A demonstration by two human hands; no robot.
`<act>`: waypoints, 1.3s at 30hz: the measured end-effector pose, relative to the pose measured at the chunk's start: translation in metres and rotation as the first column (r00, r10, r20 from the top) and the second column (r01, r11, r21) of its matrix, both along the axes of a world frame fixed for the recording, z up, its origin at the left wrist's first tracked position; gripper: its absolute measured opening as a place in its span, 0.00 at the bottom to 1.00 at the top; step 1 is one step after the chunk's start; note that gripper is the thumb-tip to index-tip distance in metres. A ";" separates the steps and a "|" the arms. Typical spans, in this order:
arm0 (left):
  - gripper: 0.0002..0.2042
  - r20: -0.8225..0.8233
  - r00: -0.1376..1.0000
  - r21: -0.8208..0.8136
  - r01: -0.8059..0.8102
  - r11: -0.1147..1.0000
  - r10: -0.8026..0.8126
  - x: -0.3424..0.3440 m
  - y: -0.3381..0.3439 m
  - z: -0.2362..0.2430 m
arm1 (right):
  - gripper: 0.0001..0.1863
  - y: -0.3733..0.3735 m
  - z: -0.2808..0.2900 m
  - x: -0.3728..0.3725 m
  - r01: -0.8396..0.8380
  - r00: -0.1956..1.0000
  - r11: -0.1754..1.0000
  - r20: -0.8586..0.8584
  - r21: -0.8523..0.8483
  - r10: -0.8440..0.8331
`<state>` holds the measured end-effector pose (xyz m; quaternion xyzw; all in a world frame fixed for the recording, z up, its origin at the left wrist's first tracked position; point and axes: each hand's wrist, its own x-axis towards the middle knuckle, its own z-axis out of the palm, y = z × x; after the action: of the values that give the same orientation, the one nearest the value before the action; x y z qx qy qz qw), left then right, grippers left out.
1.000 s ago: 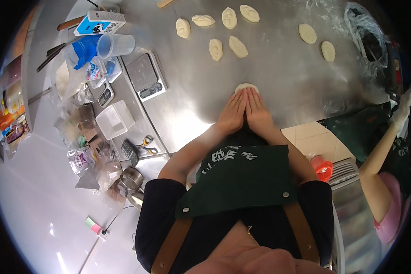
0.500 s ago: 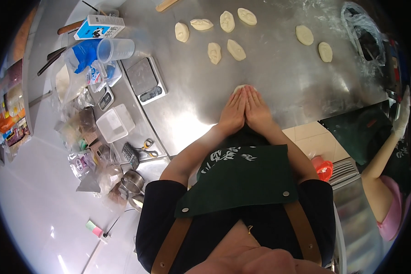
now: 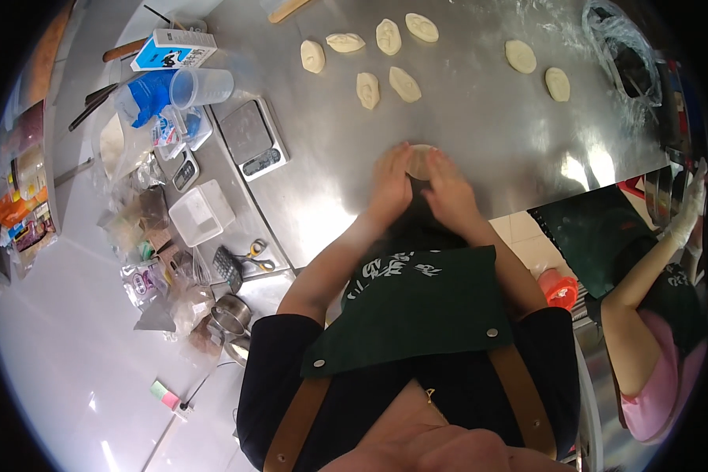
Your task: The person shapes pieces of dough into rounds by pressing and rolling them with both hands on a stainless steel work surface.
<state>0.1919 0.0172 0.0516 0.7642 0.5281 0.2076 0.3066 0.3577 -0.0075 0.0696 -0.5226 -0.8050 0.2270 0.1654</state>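
A pale, round piece of dough (image 3: pixel 421 163) lies close to the front edge of the steel table, right ahead of my body. My left hand (image 3: pixel 391 182) curves around its left side, fingertips at its edge. From the other side my right hand (image 3: pixel 450 189) holds it with its fingers along the right rim. Both thumbs are hard to make out. Farther back, several shaped dough pieces (image 3: pixel 388 37) with ridged tops sit apart on the metal. Two flat dough ovals (image 3: pixel 520 57) lie to the right.
To the left stand a digital scale (image 3: pixel 253 140), a milk carton (image 3: pixel 173 49), a plastic measuring jug (image 3: pixel 201 87), a white tub (image 3: pixel 201 212) and scissors (image 3: pixel 256 256). A plastic-wrapped bowl (image 3: pixel 623 55) is at the far right. A co-worker's gloved hand (image 3: pixel 691 200) shows at the right edge.
My hands, pressed flat together over the dough before, have parted to its two sides, uncovering it. The co-worker at the right has shifted a little.
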 end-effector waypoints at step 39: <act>0.09 0.511 0.642 -0.675 -0.113 0.729 0.572 0.027 0.011 0.035 | 0.18 0.029 0.022 0.027 -0.040 0.382 0.582 -0.551 -0.812 -0.742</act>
<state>0.2190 0.0281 0.0869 0.3734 0.5534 0.3603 0.6515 0.3846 0.0220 0.0919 -0.5267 -0.2947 0.7030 0.3762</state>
